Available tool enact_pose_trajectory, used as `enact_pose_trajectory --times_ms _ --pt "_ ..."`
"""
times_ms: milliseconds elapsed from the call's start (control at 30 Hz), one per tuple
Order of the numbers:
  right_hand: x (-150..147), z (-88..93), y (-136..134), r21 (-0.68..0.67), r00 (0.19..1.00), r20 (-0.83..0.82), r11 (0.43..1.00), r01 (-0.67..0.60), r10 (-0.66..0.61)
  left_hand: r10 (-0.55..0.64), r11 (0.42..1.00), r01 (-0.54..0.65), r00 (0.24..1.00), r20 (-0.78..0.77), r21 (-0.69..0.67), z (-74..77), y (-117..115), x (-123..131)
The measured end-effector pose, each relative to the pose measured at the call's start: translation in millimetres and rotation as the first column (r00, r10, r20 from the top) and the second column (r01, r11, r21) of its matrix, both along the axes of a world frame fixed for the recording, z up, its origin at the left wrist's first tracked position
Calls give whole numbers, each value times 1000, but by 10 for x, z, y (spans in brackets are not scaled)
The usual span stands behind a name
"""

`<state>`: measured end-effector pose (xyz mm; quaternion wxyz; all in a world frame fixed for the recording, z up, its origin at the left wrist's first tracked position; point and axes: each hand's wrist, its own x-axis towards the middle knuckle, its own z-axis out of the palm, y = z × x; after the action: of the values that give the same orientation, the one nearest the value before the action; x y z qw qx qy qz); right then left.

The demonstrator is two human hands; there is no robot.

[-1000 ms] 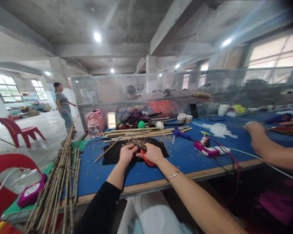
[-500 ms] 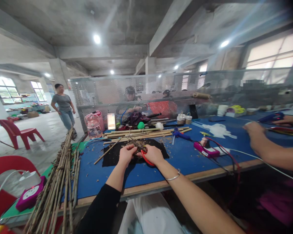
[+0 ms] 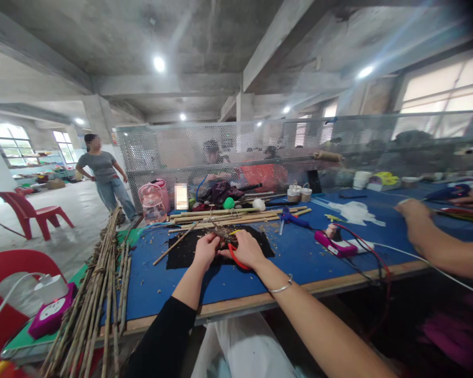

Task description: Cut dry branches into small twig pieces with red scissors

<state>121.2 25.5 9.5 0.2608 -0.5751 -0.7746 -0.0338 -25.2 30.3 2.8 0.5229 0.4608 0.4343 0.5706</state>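
Note:
My right hand (image 3: 249,251) is closed around red-handled cutters (image 3: 236,257), whose jaws point to the left, toward my other hand. My left hand (image 3: 207,249) pinches a brown twig-like piece (image 3: 223,233) close to the cutters; the fingers hide part of it. Both hands are over a black cloth (image 3: 177,254) strewn with brown scraps. A single thin stick (image 3: 173,245) lies slantwise across the cloth's left edge. Behind the cloth, several pale bamboo sticks (image 3: 228,216) lie crosswise on the blue table (image 3: 150,296).
At left, a large bundle of sticks (image 3: 98,273) overhangs the table edge beside a purple power strip (image 3: 52,311). To the right are a blue glue gun (image 3: 294,218), another power strip (image 3: 335,244) with cables, and a co-worker's arm (image 3: 429,236). A mesh divider (image 3: 161,152) stands behind.
The cutters and my hands stay at nearly the same spot, and more of the brown piece shows above the fingers. The standing person at left has shifted stance. The view has moved slightly.

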Motion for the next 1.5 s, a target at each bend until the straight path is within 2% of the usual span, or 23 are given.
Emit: enact_pose_trajectory --times_ms 100,267,433,567,867,1033,1133,1300,1500 --pt "-7 -7 2 41 1000 5 999 -18 18 5 999 -3 999 -54 34 -10 -1 -1" --pt "-8 -12 1 89 1000 12 996 -15 14 87 992 -70 983 -163 108 37 -45 17" --pt "1 -5 3 -30 1000 -11 999 -14 13 50 997 -42 992 -120 70 46 -72 46" --pt "-3 16 -6 -102 999 -22 994 31 -33 23 995 -14 996 -89 100 28 -57 39" --pt "7 33 2 -163 996 -18 983 84 -88 -13 1000 15 995 -94 21 43 -66 26" --pt "5 45 -7 -184 994 -19 978 101 -106 4 999 0 996 -91 40 33 -53 28" --pt "0 49 -12 -176 994 -11 979 107 -110 0 999 2 999 -52 40 42 -41 21" --pt "1 38 -13 -96 999 -34 995 20 -24 -9 999 8 1000 12 38 21 -6 9" --pt "-2 34 -18 -42 1000 -13 999 -22 21 15 1000 -14 1000 -13 19 4 -1 13"
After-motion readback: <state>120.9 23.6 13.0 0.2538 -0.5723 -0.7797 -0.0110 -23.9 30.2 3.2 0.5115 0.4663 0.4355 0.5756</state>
